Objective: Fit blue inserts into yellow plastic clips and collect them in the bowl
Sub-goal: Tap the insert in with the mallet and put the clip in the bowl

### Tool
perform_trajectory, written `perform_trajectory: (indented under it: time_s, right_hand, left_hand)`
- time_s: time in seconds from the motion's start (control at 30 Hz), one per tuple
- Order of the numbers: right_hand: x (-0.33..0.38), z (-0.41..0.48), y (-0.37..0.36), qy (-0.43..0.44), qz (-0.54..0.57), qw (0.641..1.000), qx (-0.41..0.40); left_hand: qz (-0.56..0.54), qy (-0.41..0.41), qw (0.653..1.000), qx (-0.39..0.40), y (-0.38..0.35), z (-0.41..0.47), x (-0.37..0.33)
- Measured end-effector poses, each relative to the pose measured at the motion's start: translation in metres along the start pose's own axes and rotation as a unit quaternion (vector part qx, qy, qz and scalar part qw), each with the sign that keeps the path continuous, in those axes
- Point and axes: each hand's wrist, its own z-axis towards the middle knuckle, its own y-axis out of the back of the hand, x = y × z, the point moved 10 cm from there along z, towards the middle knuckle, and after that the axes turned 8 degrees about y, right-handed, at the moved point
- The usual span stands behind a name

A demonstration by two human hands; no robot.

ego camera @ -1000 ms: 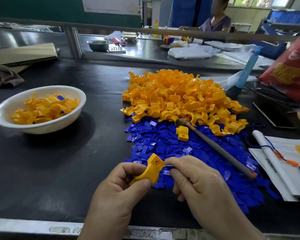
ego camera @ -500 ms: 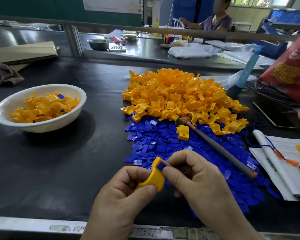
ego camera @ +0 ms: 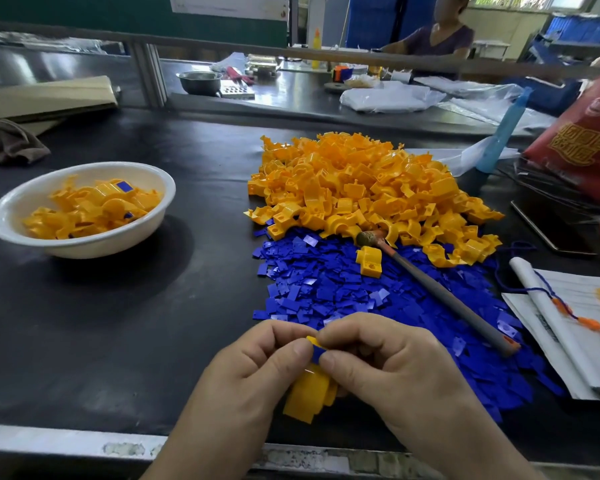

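Dark worktable (ego camera: 118,323), green wall (ego camera: 84,12) behind, daylit window (ego camera: 523,0) far right.

blue insert (ego camera: 316,353): mostly hidden | yellow clip (ego camera: 307,396): top hidden | red bag (ego camera: 586,143): cut by right edge

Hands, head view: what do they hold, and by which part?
The left hand pinches the yellow clip at its upper end; the right hand pinches the blue insert sitting in that same end.

A small hammer (ego camera: 430,285) lies slantwise right of the counter's (ego camera: 118,323) middle. Rolled papers (ego camera: 561,348) sit at the right edge, with a red bag (ego camera: 582,140) and blue bottle (ego camera: 506,129) at the far right corner. Folded cardboard (ego camera: 49,95) and a brown cloth (ego camera: 11,140) occupy the far left corner.
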Motion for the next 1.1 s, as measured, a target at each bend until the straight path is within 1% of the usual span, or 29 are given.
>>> perform_trajectory:
  time_s: [0.23, 0.37, 0.53, 0.63, 0.67, 0.73, 0.77, 0.8, 0.83, 0.87, 0.9, 0.93, 0.97, 1.03, 1.07, 1.1]
  right_hand:
    - [-0.007, -0.007, 0.0, -0.022, 0.046, 0.997, -0.055]
    - [-0.003, -0.01, -0.003, -0.001, 0.042, 0.997, -0.069]
    - [0.002, -0.012, -0.007, 0.014, 0.036, 0.997, -0.072]
    - [0.0, -0.012, -0.01, 0.008, 0.029, 0.997, -0.072]
    - [-0.002, -0.011, -0.011, 0.001, 0.023, 0.998, -0.065]
    - [-0.003, -0.008, -0.016, -0.013, 0.008, 1.0, -0.026]
    - [-0.002, -0.007, -0.015, -0.009, -0.024, 1.0, -0.008]
    - [-0.002, -0.006, -0.006, 0.006, -0.086, 0.996, -0.011]
    - [0.001, -0.005, 0.012, 0.026, -0.167, 0.985, -0.038]
    - [0.005, -0.006, 0.035, 0.049, -0.253, 0.963, -0.079]
    - [0.007, -0.007, 0.058, 0.062, -0.338, 0.932, -0.118]
    - [0.004, -0.008, 0.08, 0.048, -0.415, 0.898, -0.14]
    - [-0.006, -0.008, 0.1, 0.002, -0.481, 0.865, -0.139]
    - [-0.038, -0.009, 0.13, -0.124, -0.577, 0.803, -0.086]
    - [-0.051, -0.011, 0.138, -0.166, -0.6, 0.781, -0.056]
    - [-0.06, -0.012, 0.142, -0.189, -0.607, 0.771, -0.039]
  left_hand:
    - [0.066, -0.033, 0.996, -0.05, 0.002, -0.008, -0.005]
    - [0.093, -0.046, 0.991, -0.08, 0.002, -0.014, -0.012]
    - [0.089, -0.042, 0.989, -0.108, 0.004, -0.02, -0.014]
    - [0.079, -0.03, 0.989, -0.119, 0.007, -0.022, -0.01]
    - [0.076, -0.021, 0.99, -0.117, 0.008, -0.021, -0.007]
    - [0.087, -0.001, 0.99, -0.111, 0.012, -0.017, -0.002]
    - [0.093, 0.003, 0.988, -0.119, 0.018, -0.014, -0.002]
    - [0.102, 0.004, 0.985, -0.142, 0.03, -0.01, -0.001]
    - [0.116, 0.004, 0.978, -0.172, 0.046, -0.006, -0.001]
    - [0.139, 0.006, 0.969, -0.204, 0.062, -0.003, -0.001]
    - [0.162, 0.014, 0.96, -0.226, 0.076, -0.001, 0.0]
    - [0.189, 0.023, 0.952, -0.239, 0.086, 0.002, 0.002]
    - [0.216, 0.026, 0.945, -0.245, 0.093, 0.004, 0.002]
    - [0.284, 0.011, 0.923, -0.258, 0.099, 0.008, -0.002]
    - [0.322, 0.003, 0.908, -0.268, 0.099, 0.008, -0.006]
    - [0.355, -0.002, 0.893, -0.276, 0.099, 0.008, -0.01]
